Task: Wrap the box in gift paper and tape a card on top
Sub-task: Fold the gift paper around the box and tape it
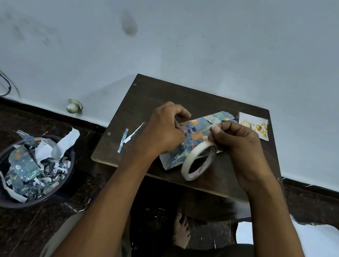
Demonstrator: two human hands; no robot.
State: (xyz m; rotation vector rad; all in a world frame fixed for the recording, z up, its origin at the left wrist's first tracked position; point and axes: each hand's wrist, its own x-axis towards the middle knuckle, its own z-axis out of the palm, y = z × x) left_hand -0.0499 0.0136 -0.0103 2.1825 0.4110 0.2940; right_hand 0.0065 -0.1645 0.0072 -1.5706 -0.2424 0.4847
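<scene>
A box wrapped in blue patterned gift paper point(195, 134) lies on the small dark wooden table point(146, 104). My left hand point(164, 127) curls its fingers over the box's left end and presses the paper there. My right hand point(236, 144) holds a roll of clear tape point(198, 161) above the box's near side, with thumb and fingers pinched at the roll's top edge. A white "Happy Birthday" card point(253, 125) with gold balloons lies flat at the table's far right corner.
Thin paper offcuts point(127, 137) lie on the table's left side. A dark round bin point(28, 171) full of torn gift paper stands on the floor at left. White paper point(319, 251) lies on the floor at right. The wall stands right behind the table.
</scene>
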